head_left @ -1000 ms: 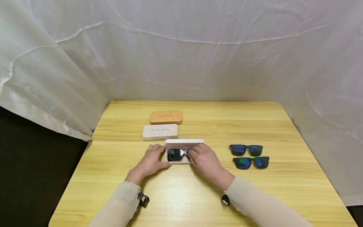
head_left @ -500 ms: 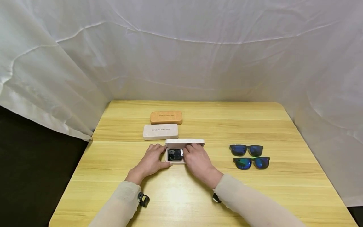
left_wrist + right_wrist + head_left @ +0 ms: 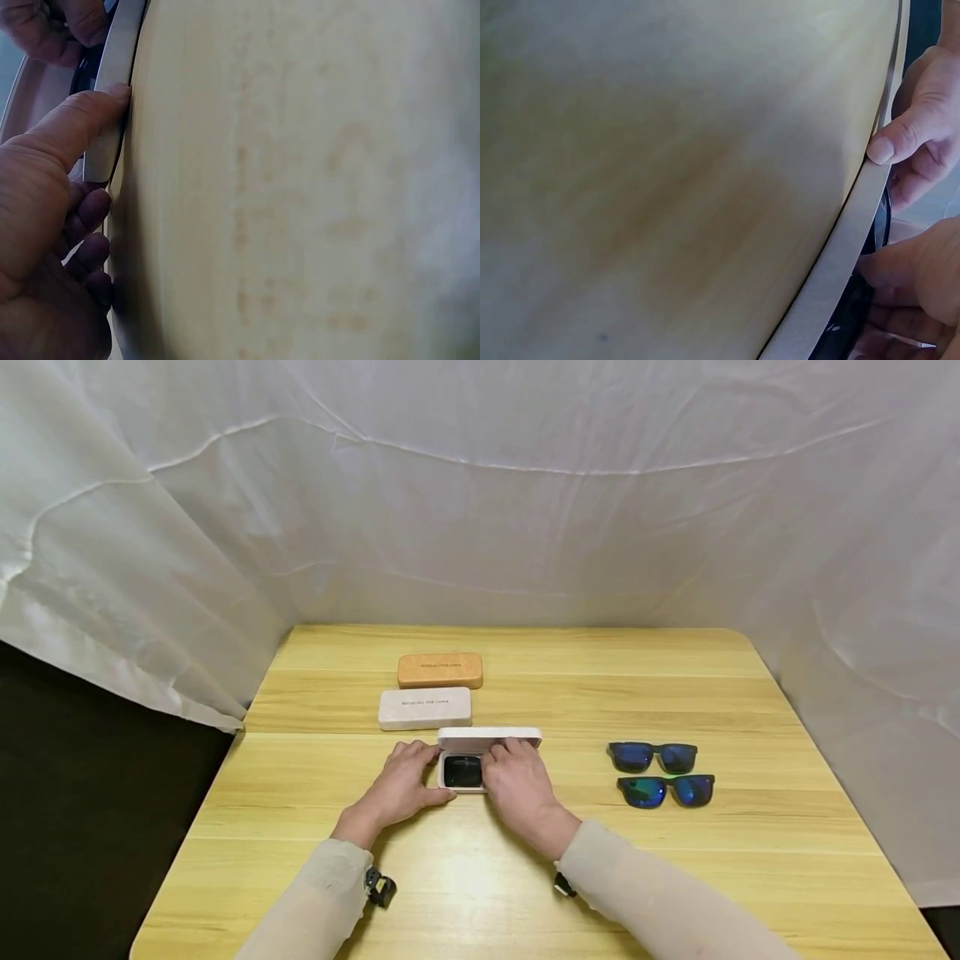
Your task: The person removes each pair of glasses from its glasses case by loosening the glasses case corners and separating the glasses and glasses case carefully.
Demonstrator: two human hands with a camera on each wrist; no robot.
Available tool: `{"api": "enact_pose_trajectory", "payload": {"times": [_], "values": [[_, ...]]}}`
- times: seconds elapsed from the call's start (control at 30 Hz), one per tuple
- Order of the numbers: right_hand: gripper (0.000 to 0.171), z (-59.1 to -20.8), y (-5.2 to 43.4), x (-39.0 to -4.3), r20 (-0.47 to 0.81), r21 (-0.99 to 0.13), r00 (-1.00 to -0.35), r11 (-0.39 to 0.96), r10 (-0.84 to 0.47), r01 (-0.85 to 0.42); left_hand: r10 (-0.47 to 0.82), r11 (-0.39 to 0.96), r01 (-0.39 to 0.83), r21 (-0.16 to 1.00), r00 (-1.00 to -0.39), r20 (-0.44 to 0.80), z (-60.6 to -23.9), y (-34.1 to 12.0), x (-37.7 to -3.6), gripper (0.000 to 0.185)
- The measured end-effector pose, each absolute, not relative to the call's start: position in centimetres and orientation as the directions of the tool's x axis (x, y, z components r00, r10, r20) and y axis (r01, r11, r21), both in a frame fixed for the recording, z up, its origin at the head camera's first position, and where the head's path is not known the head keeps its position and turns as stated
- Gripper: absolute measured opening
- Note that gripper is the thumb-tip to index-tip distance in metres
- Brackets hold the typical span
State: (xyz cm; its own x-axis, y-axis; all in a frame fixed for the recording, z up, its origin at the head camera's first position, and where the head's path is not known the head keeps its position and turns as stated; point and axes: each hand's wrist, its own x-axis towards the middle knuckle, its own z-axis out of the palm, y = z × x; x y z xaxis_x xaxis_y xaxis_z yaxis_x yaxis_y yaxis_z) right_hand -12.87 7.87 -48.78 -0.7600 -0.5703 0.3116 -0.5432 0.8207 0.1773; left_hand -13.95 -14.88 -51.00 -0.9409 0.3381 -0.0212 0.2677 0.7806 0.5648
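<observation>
An open white glasses case [image 3: 468, 740] stands on the table with its lid tilted up at the back. Dark sunglasses [image 3: 461, 772] lie inside; one lens shows at the left. My left hand [image 3: 401, 787] grips the case's left end, the thumb on the front wall [image 3: 120, 67] and the other fingers round the end. My right hand [image 3: 521, 793] reaches into the case from the right, under the lid, and covers the other half of the sunglasses. In the right wrist view its thumb and curled fingers hold the black frame [image 3: 844, 330] just behind the front wall.
A grey-white closed case [image 3: 424, 710] and an orange-brown closed case [image 3: 439, 671] lie behind on the left. To the right are two pairs of blue-lensed sunglasses, a rear pair [image 3: 632, 757] and a front pair [image 3: 643, 792]. White curtains [image 3: 525, 543] hang around the wooden table.
My right hand has shifted left inside the case, covering more of the sunglasses. The visible lens now looks flatter and darker. My left hand has stayed on the case's end.
</observation>
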Motion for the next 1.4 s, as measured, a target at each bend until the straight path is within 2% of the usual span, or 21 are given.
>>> {"api": "enact_pose_trajectory", "payload": {"times": [0.73,0.93,1.17,1.4], "values": [[0.003,-49.6,8.1,-12.9,0.38,0.18,-0.728,0.818,-0.57,-0.547,0.328,0.782,0.253,0.57,-0.944,-0.031,-51.0,-14.9,-13.9,0.077],[0.008,-49.5,8.3,-12.9,0.376,0.191,-0.718,0.807,-0.586,-0.558,0.328,0.781,0.251,0.571,-0.944,-0.034,-51.0,-14.8,-14.0,0.077],[0.008,-48.0,8.7,-12.4,0.364,0.189,-0.719,0.803,-0.592,-0.565,0.324,0.779,0.245,0.577,-0.945,-0.036,-51.1,-14.8,-14.0,0.078],[0.012,-45.8,10.5,-12.0,0.411,0.122,-0.706,0.802,-0.577,-0.585,0.321,0.782,0.244,0.573,-0.947,-0.034,-51.1,-14.8,-14.0,0.079]]}}
